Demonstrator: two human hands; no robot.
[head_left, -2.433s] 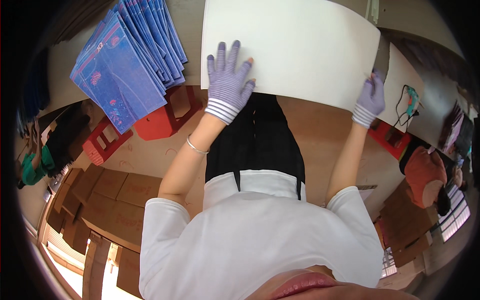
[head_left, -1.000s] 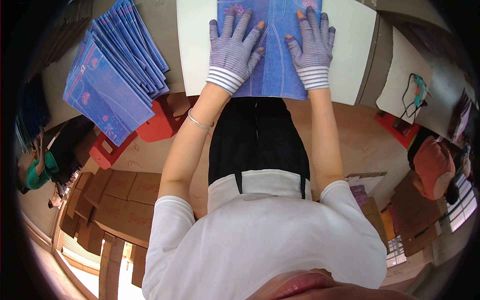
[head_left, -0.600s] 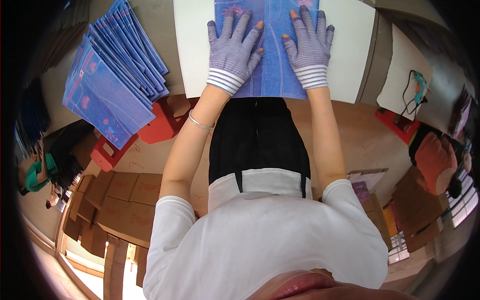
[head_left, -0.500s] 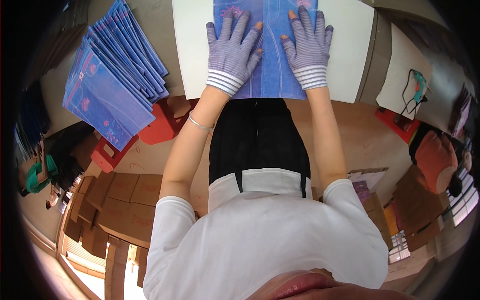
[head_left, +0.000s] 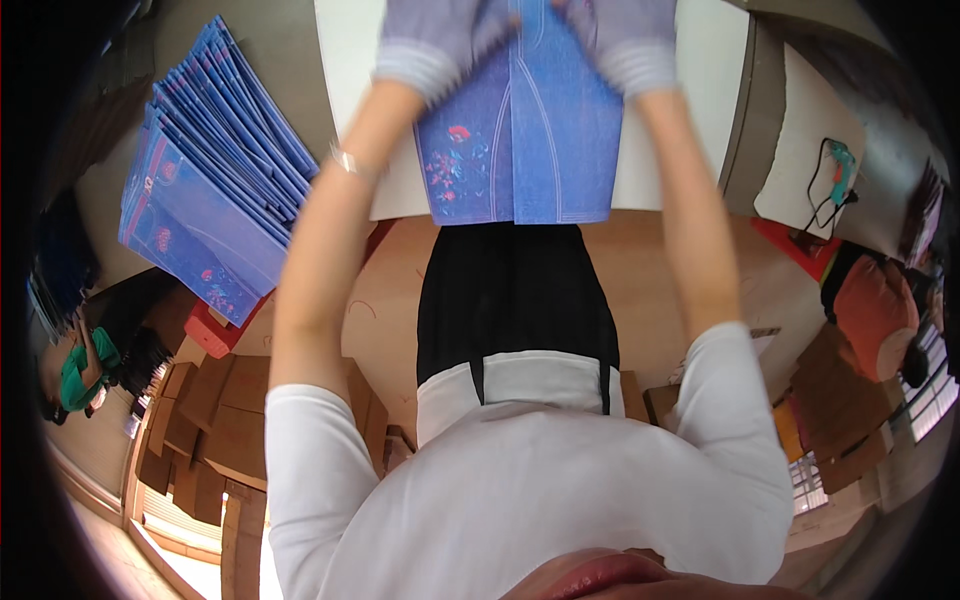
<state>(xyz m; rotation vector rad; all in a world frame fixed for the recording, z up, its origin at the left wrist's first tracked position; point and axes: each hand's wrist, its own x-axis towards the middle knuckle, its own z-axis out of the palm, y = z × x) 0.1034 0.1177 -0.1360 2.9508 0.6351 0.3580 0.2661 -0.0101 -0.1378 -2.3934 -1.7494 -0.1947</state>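
Note:
A flat, blue denim-print garment piece (head_left: 565,150) lies on a white board (head_left: 675,170) in front of me, its near edge at the board's near edge. Red flowers decorate its lower left part. My left hand (head_left: 430,45), in a grey-purple striped glove with bare fingertips, is over the garment's far left side. On the far right side is my right hand (head_left: 625,45), gloved alike. Both hands are blurred and cut off by the upper edge, so their fingers hardly show. At left lies a fanned stack of matching denim-print pieces (head_left: 200,215).
A teal-handled tool (head_left: 838,165) with a black cord rests on a pale board at right. Red stools (head_left: 212,330) stand below the table at left, near cardboard boxes (head_left: 245,430). People in green (head_left: 85,370) and orange (head_left: 868,320) are off to the sides.
Both hands have moved farther from me, from lying spread on the garment to the upper edge. The garment's near edge sits slightly closer to me, and its flowered left part now shows.

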